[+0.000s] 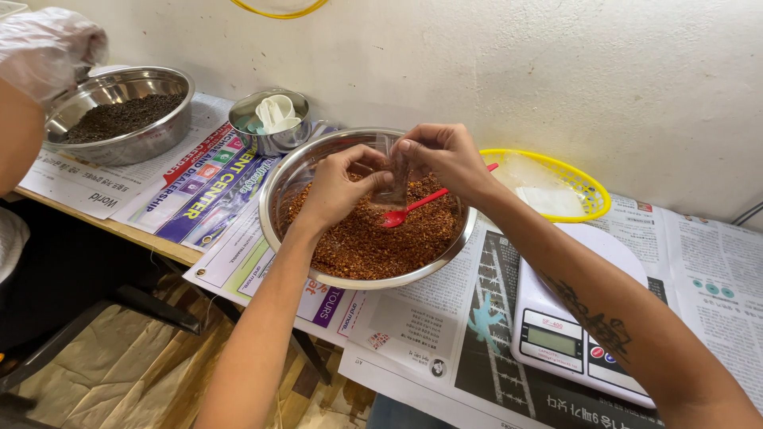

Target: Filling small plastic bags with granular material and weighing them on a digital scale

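Steel bowls, three counted: the big bowl (280, 179) of red flakes is sitting mid-table under both hands. Left hand (338, 187) and right hand (445, 155) are pinching one small clear bag (391, 179) between closed fingertips, above the flakes. One red spoon (409, 208) is lying in the flakes. One white scale (556, 326) and one yellow basket (592, 191) are sitting to the right.

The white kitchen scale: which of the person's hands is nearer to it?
Right. The right hand is over the bowl's side facing the scale; the left hand is farther away. Both hold a small clear bag.
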